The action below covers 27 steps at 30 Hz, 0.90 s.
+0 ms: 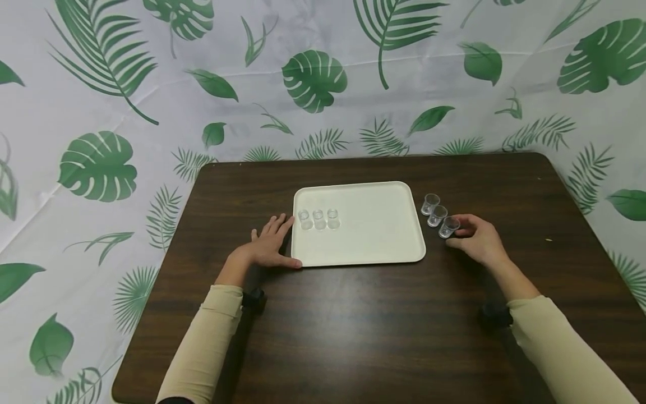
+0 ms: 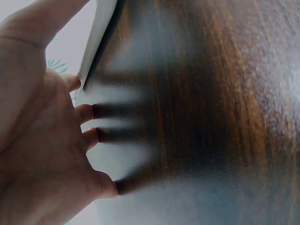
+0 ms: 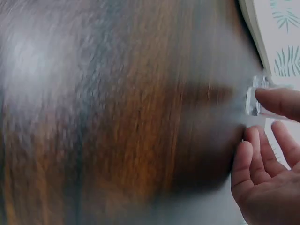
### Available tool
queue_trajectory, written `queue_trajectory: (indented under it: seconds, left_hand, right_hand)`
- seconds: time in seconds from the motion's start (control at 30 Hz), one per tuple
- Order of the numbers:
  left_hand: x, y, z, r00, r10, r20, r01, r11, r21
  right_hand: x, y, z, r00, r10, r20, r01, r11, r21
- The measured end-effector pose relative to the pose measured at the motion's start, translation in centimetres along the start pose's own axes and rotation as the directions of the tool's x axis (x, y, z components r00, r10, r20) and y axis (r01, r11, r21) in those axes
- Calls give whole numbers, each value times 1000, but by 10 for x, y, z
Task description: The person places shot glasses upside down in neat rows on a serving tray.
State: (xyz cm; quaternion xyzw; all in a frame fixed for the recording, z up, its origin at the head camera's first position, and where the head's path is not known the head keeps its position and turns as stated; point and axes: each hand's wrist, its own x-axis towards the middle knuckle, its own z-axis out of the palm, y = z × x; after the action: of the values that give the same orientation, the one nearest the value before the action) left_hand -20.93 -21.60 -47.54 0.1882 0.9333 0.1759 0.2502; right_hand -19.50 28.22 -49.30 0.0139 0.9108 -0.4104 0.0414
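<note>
A cream rectangular tray (image 1: 373, 224) lies on the table with three small clear shot glasses (image 1: 320, 220) in a row at its left side. My left hand (image 1: 267, 247) rests at the tray's left edge, fingers spread, thumb at the near corner. Just right of the tray, three more clear shot glasses stand in a slanting line: a far one (image 1: 430, 205), a middle one (image 1: 437, 216) and a near one (image 1: 448, 228). My right hand (image 1: 476, 240) holds the near glass between thumb and forefinger. In the right wrist view the thumb covers part of that glass (image 3: 252, 102); its other fingers are curled.
The dark brown wooden table (image 1: 363, 331) carries the tray and glasses. Behind it and at the sides hangs a white cloth (image 1: 242, 112) printed with green leaves. A dark band (image 1: 254, 300) is at the left wrist, and another (image 1: 494, 315) at the right.
</note>
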Motion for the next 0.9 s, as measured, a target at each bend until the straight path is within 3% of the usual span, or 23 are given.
queue_trajectory:
  seconds: [0.4,0.9]
  left_hand:
    - [-1,2,-1,1000,-14,0,14,1000,12]
    - [1,1,1,1000,-13,3,13,1000,16]
  right_hand:
    - [0,7,5,999,43,-1,-43,998,-35]
    - [-3,5,14,995,14,-98,-26,992,-127]
